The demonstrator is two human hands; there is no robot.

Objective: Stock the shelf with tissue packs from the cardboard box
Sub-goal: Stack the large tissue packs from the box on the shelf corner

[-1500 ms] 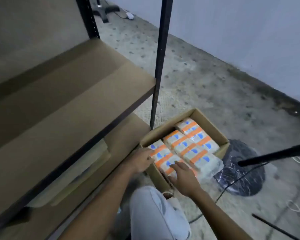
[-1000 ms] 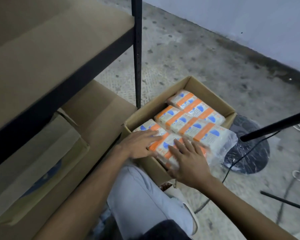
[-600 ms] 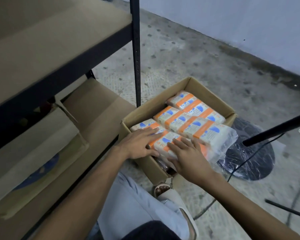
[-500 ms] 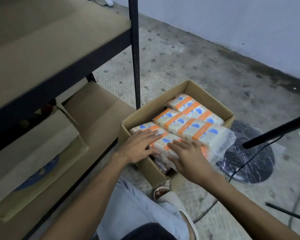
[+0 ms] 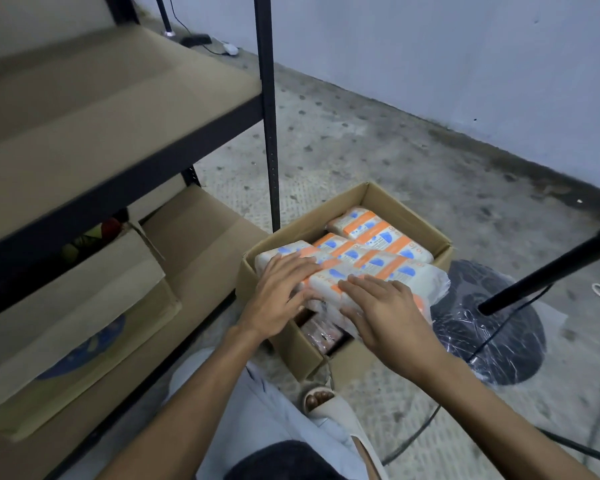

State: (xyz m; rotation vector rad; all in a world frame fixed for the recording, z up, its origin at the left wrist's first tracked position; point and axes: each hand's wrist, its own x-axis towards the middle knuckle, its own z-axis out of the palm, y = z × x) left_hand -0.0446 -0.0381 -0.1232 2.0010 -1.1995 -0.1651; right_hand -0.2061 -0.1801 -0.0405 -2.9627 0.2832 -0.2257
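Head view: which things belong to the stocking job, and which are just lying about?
Job: tissue packs, cardboard box, shelf, left hand and right hand on the packs.
Lying about: wrapped stand base, floor cable, other box at left.

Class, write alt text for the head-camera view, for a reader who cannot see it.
The left hand and right hand lie flat on wrapped tissue packs in an open cardboard box on the floor beside a shelf.
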